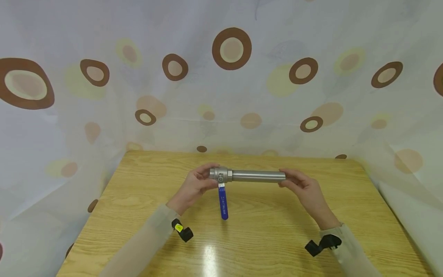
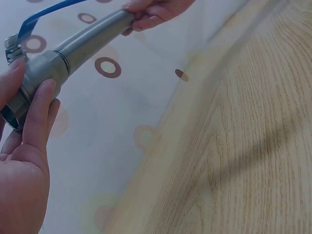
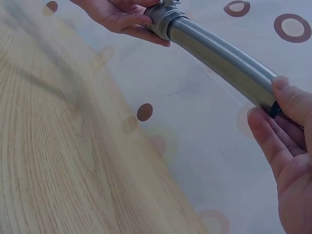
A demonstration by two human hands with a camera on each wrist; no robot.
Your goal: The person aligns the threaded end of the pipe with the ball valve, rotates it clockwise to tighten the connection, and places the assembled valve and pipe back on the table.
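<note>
Left hand (image 1: 192, 188): fingers clamped on the valve (image 1: 220, 174) at its 9 o'clock end. Blue handle (image 1: 223, 204) points to 6 o'clock. Pipe (image 1: 257, 176) runs to 3 o'clock, in line with the valve; looks joined already, tightness can't be told. Right hand (image 1: 309, 192): fingers pinch the pipe's far end. Both parts held above the tabletop (image 1: 263, 238); setting down not done, probably all that's left beyond any tightening.

One left hand (image 1: 192, 187) and one right hand (image 1: 310, 195) hold one valve (image 1: 221, 174) and one metal pipe (image 1: 257, 176) between them, with one blue lever (image 1: 223, 203) just beside the left hand, two black devices (image 1: 187, 234) and two pale sleeves (image 1: 138, 240) just behind the hands, and one wooden table (image 1: 263, 242) beneath them both.
</note>
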